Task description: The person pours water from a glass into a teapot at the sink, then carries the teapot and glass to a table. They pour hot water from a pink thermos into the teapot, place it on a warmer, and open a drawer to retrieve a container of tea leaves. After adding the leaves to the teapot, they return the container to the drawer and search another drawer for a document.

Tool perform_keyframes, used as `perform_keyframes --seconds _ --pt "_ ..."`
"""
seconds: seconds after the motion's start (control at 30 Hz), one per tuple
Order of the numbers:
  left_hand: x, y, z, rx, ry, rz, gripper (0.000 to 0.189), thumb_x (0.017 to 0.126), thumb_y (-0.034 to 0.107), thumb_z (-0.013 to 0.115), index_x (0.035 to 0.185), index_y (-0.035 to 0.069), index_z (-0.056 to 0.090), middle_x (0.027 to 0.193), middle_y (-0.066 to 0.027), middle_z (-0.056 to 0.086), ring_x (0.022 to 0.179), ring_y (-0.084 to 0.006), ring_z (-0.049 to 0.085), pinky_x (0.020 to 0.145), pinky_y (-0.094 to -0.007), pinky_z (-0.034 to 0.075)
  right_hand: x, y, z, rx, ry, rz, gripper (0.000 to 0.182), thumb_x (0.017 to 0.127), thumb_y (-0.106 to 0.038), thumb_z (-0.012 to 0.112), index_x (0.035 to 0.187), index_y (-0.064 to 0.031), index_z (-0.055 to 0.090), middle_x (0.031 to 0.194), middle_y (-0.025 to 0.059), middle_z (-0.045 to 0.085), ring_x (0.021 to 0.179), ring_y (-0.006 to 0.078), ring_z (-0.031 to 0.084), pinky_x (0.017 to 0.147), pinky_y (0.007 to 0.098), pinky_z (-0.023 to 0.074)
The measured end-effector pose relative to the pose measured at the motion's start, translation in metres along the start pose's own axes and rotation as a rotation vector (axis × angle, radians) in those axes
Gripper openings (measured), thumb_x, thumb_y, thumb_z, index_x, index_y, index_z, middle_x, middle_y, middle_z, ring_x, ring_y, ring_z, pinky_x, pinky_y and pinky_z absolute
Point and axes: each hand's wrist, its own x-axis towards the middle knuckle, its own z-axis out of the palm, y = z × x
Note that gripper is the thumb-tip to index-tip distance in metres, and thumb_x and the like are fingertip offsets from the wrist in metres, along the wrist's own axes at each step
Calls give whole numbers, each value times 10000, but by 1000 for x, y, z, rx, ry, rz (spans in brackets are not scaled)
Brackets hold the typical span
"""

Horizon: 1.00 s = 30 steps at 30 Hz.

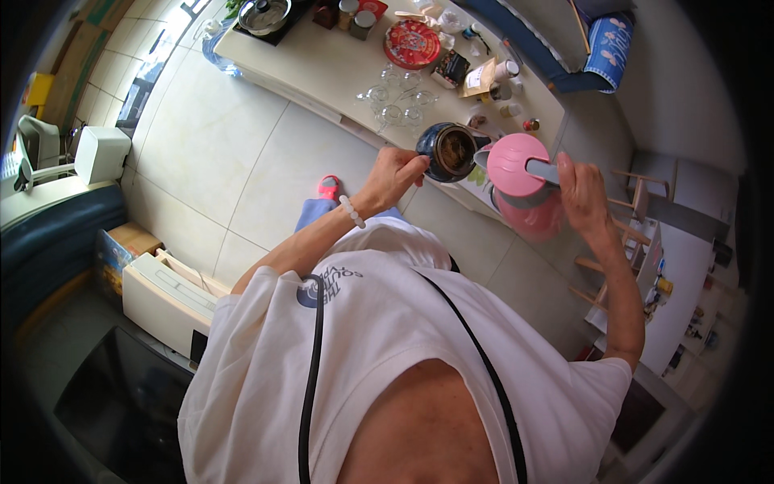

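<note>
A dark blue glazed teapot point(430, 145) is in my left hand point(396, 172), gripped at its side near the table's front edge. Its mouth is uncovered, and brown matter that looks like tea leaves point(455, 150) lies inside. My right hand point(583, 190) grasps the grey handle of a pink jug point(521, 166) with a pink lid. The jug's grey spout points at the teapot and is close to its rim; I cannot make out any stream of liquid. Several clear glass cups point(392, 114) stand grouped on the table beyond the teapot.
The long cream table point(326, 78) bears a red round tin point(412, 42), a kraft pouch point(479, 77), small jars point(363, 24) and a lidded pan point(263, 15). A cream cabinet point(169, 296) is at left, wooden chairs point(638, 199) at right.
</note>
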Motion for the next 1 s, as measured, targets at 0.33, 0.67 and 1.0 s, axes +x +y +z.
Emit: perform_keyframes --seconds 0.33,0.67,1.0 --pt "2 14 -2 69 -62 -47 413 837 296 492 660 -57 611 594 -65 589 555 -108 483 509 -277 396 13 -20 -9 -85 -104 -7 540 958 -325 371 654 66 586 642 297 521 663 465 549 646 498 452" --pt "0 20 0 53 -32 -29 420 830 302 498 632 -56 594 518 -49 531 469 -100 435 449 -278 363 20 -31 -21 -283 -180 -239 384 937 -270 446 729 21 586 666 258 554 670 459 538 618 524 436" --pt "-1 18 -1 58 8 24 415 805 298 513 589 -47 596 506 -67 520 490 -121 437 476 -303 353 24 -35 -25 -407 -217 -341 292 941 -249 439 859 -12 588 692 221 568 668 430 538 627 528 427"
